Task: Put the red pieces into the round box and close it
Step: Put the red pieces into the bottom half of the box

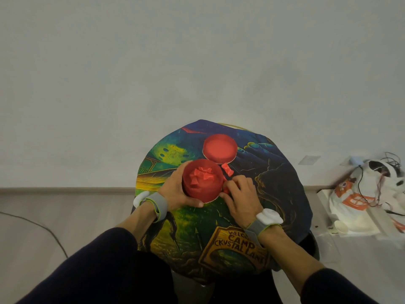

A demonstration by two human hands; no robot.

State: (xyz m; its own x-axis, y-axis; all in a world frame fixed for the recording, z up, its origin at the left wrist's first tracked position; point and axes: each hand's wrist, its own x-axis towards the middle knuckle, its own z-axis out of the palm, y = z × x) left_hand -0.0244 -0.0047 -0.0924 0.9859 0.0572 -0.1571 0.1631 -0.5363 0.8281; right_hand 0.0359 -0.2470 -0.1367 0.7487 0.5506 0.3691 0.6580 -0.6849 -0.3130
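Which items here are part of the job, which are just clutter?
Job: red round box held by left hand; red lid; loose red piece; right hand on another piece.
Clutter: printed cloth; white plastic bag; cable on floor.

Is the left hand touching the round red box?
Touching. The head view shows the left hand wrapped around the side of the round box, thumb along its near edge, fingers behind it.

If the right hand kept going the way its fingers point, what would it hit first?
Probably the loose red piece just beyond the fingertips of the right hand, beside the round box; farther on lies the lid. Depth is hard to judge.
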